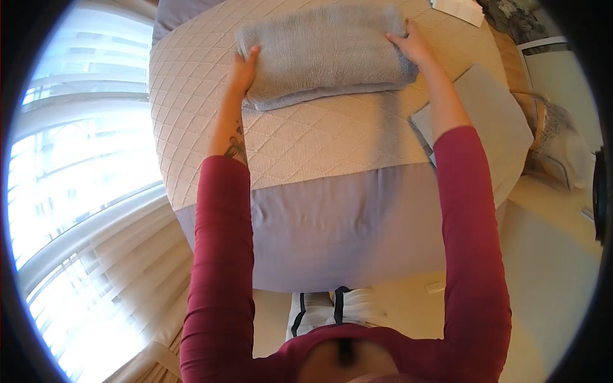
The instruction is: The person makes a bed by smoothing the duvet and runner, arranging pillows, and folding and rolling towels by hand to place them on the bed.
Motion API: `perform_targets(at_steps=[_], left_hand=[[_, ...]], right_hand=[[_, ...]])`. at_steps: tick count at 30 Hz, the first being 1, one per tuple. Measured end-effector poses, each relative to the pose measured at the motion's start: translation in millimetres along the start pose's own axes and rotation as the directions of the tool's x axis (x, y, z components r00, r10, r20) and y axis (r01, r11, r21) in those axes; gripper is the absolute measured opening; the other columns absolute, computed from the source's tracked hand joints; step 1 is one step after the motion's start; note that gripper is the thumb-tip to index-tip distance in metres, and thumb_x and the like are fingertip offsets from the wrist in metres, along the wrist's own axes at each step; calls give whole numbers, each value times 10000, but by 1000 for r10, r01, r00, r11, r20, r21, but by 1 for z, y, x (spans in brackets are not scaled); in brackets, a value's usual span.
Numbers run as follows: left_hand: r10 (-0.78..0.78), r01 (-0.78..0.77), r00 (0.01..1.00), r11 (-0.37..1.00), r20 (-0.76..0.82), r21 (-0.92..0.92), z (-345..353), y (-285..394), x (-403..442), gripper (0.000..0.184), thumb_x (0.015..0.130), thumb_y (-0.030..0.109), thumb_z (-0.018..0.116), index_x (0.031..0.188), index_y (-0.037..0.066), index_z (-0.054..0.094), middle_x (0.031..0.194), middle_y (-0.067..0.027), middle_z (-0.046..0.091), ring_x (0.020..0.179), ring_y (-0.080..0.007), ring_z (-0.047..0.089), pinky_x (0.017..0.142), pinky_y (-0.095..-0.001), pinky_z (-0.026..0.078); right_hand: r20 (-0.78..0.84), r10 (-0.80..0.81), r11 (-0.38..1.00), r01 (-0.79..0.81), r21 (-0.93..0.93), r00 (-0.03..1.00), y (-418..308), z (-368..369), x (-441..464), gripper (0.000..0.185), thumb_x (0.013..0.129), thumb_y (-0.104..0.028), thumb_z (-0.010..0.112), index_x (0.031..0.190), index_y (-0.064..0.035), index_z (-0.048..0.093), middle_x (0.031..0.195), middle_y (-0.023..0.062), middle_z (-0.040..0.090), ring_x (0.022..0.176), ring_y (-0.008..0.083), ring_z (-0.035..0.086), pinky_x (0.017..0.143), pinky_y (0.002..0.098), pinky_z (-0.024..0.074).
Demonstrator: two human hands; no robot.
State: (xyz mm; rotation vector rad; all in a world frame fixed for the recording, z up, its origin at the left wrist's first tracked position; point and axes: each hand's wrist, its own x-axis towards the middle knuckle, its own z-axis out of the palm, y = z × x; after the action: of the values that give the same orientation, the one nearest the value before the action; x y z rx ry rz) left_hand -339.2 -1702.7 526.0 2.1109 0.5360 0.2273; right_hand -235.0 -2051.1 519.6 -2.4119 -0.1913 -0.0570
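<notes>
A thick folded grey towel [325, 54] lies across the beige quilted bedspread [306, 137], its layers showing along the near edge. My left hand [243, 71] grips its left end, thumb on top and the other fingers mostly hidden beside the cloth. At the opposite end, my right hand [414, 46] holds the towel with the thumb over the top and the fingers around the side. Both arms reach forward over the bed.
Flat grey fabric [491, 127] lies on the bed's right side. A white booklet or paper [461, 9] is at the far right corner. Curtains [121, 268] and a bright window [83, 127] flank the left. A blurred bag-like item [559, 140] stands right of the bed.
</notes>
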Motion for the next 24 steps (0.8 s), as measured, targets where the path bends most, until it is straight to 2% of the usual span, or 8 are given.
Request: perform_targets(at_steps=[3, 5, 9, 11, 17, 19, 20, 24], left_hand=[[-40, 39, 999, 998, 27, 48, -3, 8, 13, 839, 768, 538, 532, 1303, -45, 254, 1324, -270, 304, 1218, -389, 322, 995, -401, 278], [440, -379, 892, 851, -100, 364, -3, 32, 14, 813, 757, 619, 469, 1329, 71, 287, 1364, -225, 265, 1245, -396, 274, 998, -493, 238], [347, -331, 925, 536, 156, 777, 41, 34, -2, 778, 744, 683, 407, 1357, 224, 268, 1408, -133, 223, 1292, -376, 173, 993, -561, 202], [283, -227, 959, 730, 18, 644, 57, 7, -14, 745, 738, 722, 340, 1348, 298, 274, 1422, -101, 196, 1305, -375, 126, 974, -617, 162], [252, -248, 961, 613, 113, 750, 50, 0, 3, 788, 741, 734, 307, 1360, 248, 258, 1432, -102, 167, 1297, -407, 112, 949, -669, 69], [351, -273, 934, 584, 65, 764, 42, 16, -16, 727, 771, 664, 363, 1344, 222, 287, 1406, -126, 214, 1291, -375, 158, 967, -633, 88], [471, -303, 882, 580, -8, 756, 39, 25, -31, 666, 801, 592, 432, 1320, 185, 341, 1376, -141, 289, 1275, -357, 229, 982, -597, 142], [613, -614, 786, 759, 81, 216, 71, 69, -149, 324, 795, 143, 611, 1081, 39, 501, 1002, -101, 556, 938, -269, 522, 817, -376, 402]], right_hand=[[-152, -262, 943, 220, -250, 953, -83, -30, -29, 474, 815, -316, 561, 1218, -97, 445, 1251, 148, 430, 1150, 297, 407, 950, 444, 337], [15, -206, 921, 199, -336, 979, -97, -15, -20, 516, 818, -406, 508, 1252, -142, 414, 1313, 146, 348, 1206, 323, 321, 964, 507, 280], [173, -143, 855, 210, -474, 974, -81, 22, -21, 620, 825, -581, 347, 1328, -220, 318, 1397, 131, 239, 1296, 348, 172, 968, 632, 156], [115, -185, 856, 218, -468, 976, -66, 41, -26, 626, 826, -580, 346, 1337, -221, 298, 1397, 128, 239, 1297, 340, 174, 978, 618, 157], [214, -111, 928, 178, -326, 970, -58, -4, -35, 617, 833, -555, 365, 1338, -209, 292, 1394, 126, 246, 1298, 327, 179, 994, 582, 161], [-213, -372, 923, 336, -186, 904, -41, -33, -70, 479, 806, -387, 547, 1207, -136, 467, 1264, 141, 434, 1183, 311, 384, 939, 482, 314], [-189, -422, 902, 390, -184, 887, -21, -64, -86, 619, 744, -394, 630, 1200, -16, 451, 1142, 178, 516, 1087, 317, 456, 936, 379, 347], [-639, 254, 935, -353, -30, 726, 93, -160, -236, 485, 695, -204, 688, 1100, -3, 513, 1095, 186, 482, 1062, 307, 443, 897, 385, 359]])
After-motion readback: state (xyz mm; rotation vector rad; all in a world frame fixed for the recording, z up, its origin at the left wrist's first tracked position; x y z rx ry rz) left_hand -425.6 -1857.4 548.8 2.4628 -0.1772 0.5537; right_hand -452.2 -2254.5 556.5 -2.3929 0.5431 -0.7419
